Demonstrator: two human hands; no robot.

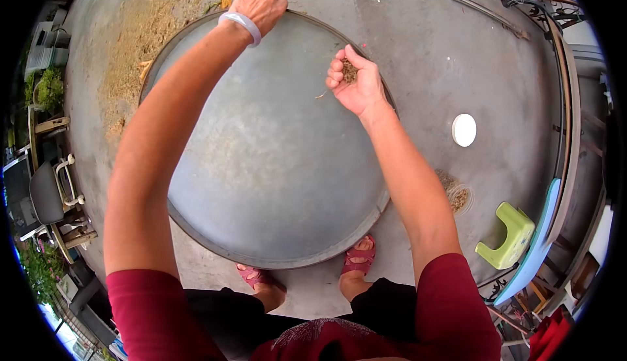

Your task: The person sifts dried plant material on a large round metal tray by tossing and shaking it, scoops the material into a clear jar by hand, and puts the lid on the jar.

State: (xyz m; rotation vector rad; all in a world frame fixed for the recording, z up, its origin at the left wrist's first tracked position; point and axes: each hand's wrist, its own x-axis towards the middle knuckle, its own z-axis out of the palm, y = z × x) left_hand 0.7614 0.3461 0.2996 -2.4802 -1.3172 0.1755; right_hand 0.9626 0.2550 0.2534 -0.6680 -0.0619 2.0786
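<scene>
A large round grey metal tray or tabletop (281,185) with a raised rim lies in front of me. My left hand (261,8), with a pale bangle (241,27) at the wrist, is at its far rim. Those fingers are curled and turned away, so whatever they hold is hidden. Above the right side of the round surface, my right hand (358,83) is turned palm up. Its fingers curl around a small handful of brown dried bits (349,72). On the floor by my right forearm, a clear jar (461,199) of similar brown bits lies on its side, partly hidden.
A white round lid (464,130) lies on the concrete floor. To the right are a green stool (507,235), a metal pipe (486,14) and a curved rail (565,113). Tan chaff (130,54) is scattered at the left. Potted plants (49,90) and a chair (49,191) line the left edge.
</scene>
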